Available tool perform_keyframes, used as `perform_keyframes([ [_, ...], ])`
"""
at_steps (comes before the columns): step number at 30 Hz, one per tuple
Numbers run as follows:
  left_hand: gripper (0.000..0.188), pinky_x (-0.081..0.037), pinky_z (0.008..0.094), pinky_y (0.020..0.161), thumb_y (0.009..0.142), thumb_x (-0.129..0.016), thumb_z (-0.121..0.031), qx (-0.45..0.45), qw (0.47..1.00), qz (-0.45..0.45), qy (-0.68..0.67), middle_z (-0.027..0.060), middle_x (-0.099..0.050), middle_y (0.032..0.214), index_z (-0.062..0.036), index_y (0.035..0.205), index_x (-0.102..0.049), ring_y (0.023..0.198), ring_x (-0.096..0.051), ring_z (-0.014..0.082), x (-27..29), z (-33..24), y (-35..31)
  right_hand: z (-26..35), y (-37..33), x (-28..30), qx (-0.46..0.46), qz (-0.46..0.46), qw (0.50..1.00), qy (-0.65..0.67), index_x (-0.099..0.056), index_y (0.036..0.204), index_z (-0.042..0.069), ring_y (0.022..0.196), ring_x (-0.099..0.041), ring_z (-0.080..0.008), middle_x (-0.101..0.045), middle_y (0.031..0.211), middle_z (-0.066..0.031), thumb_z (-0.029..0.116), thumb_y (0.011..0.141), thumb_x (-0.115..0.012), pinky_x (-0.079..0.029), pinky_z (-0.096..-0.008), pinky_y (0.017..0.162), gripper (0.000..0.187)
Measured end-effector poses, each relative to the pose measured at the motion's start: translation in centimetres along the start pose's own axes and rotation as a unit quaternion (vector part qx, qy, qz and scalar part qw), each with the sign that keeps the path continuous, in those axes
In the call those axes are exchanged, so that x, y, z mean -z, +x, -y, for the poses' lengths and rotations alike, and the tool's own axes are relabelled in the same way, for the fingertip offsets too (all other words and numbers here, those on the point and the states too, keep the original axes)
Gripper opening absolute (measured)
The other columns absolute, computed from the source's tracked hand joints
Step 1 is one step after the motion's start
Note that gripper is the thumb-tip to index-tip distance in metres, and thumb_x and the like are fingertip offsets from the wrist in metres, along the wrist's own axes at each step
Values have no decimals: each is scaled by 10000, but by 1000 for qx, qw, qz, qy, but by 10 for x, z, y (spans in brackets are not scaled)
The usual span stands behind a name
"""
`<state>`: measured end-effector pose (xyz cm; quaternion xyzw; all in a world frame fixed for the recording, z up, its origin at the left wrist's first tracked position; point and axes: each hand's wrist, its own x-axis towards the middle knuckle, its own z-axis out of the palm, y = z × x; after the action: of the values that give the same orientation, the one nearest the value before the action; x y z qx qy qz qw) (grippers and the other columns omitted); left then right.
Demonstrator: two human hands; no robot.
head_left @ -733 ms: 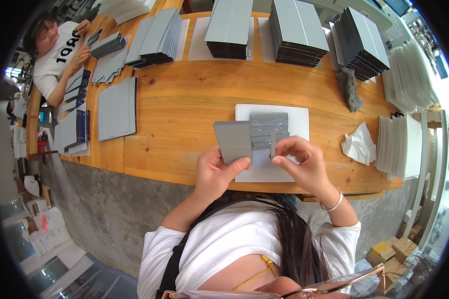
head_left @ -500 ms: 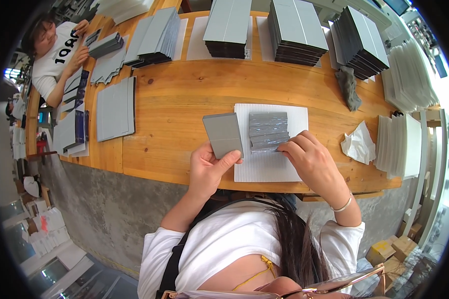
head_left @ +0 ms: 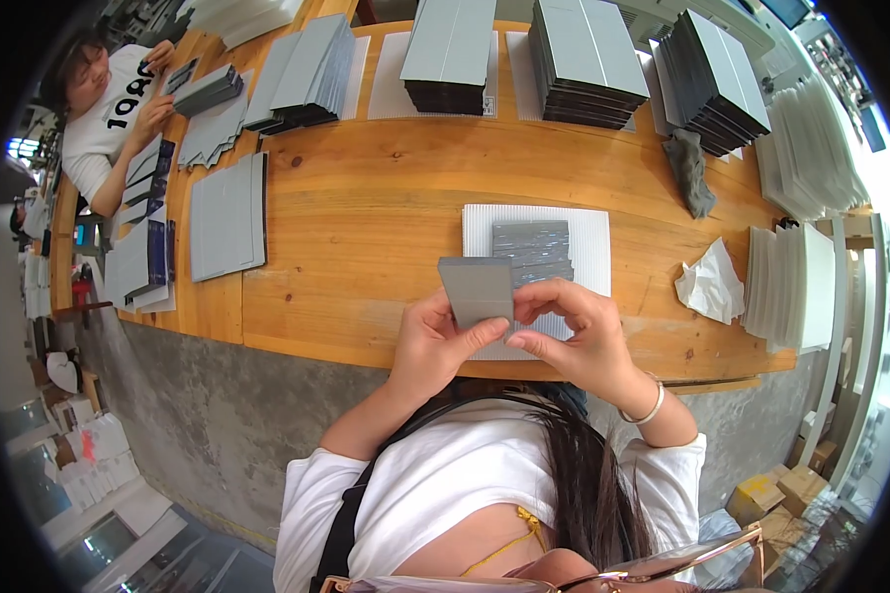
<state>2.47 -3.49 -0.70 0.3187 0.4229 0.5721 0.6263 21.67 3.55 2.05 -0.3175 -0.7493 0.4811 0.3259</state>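
Observation:
My left hand (head_left: 435, 341) is closed on a flat grey rectangular block (head_left: 479, 295), its thumb across the lower front. My right hand (head_left: 578, 336) is at the block's right edge, thumb and forefinger curved apart with a gap between them. Whether its fingertips touch the block I cannot tell. Beyond both hands, a pile of thin grey strips with shiny edges (head_left: 532, 247) lies on a white ribbed sheet (head_left: 591, 225). The held block covers part of that pile's left side.
Tall stacks of grey panels (head_left: 449, 44) line the table's far edge. More flat grey panels (head_left: 227, 217) lie at left, near a co-worker (head_left: 109, 114) handling similar pieces. A grey cloth (head_left: 690, 173), crumpled white paper (head_left: 710, 282) and white sheets (head_left: 789, 287) are at right.
My right hand has come from the strip pile toward me and left, to the block's edge. My left hand has carried the block slightly right and nearer to me.

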Motion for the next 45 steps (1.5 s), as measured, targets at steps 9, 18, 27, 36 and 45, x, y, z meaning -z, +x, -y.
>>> perform_keyframes([
  [9, 313, -517, 290, 940, 922, -720, -2, 37, 999, 24, -31, 70, -698, 1139, 18, 1226, -651, 1061, -643, 132, -1, 0, -1, -12, -9, -11, -101, -40, 978, 180, -691, 1136, -22, 897, -715, -157, -733, 955, -98, -5, 857, -773, -590, -291, 833, 292],
  [18, 276, -522, 279, 916, 921, -716, 8, -31, 998, 16, 46, 65, -669, 1155, 27, 1190, -655, 1059, -634, 132, -4, 1, -2, -13, -12, -8, -100, -29, 987, 121, -687, 1044, -44, 890, -684, -147, -716, 962, -89, 4, 882, -757, -573, -286, 788, 183],
  [27, 262, -553, 272, 838, 913, -730, -1, 7, 1000, 27, 3, 69, -703, 1066, 26, 1164, -661, 952, -664, 122, 1, 6, -1, -12, -13, -6, -176, 2, 951, 254, -651, 1055, -72, 933, -665, -140, -696, 991, -84, -12, 914, -719, -564, -294, 845, 167],
  [36, 255, -551, 266, 838, 917, -725, 0, 15, 999, 36, 19, 71, -699, 1070, 35, 1161, -659, 956, -665, 119, -2, 2, -4, -7, -16, -1, -208, 15, 936, 284, -640, 1057, -71, 945, -661, -144, -688, 1008, -84, -25, 922, -703, -563, -295, 866, 156],
  [45, 208, -573, 280, 818, 909, -725, 14, 10, 1000, 20, -8, 86, -714, 1018, 45, 1108, -676, 903, -683, 138, 0, -4, -4, -13, -18, 2, -247, 6, 910, 332, -644, 1043, -54, 934, -653, -115, -685, 990, -46, -3, 929, -709, -565, -273, 847, 141],
])
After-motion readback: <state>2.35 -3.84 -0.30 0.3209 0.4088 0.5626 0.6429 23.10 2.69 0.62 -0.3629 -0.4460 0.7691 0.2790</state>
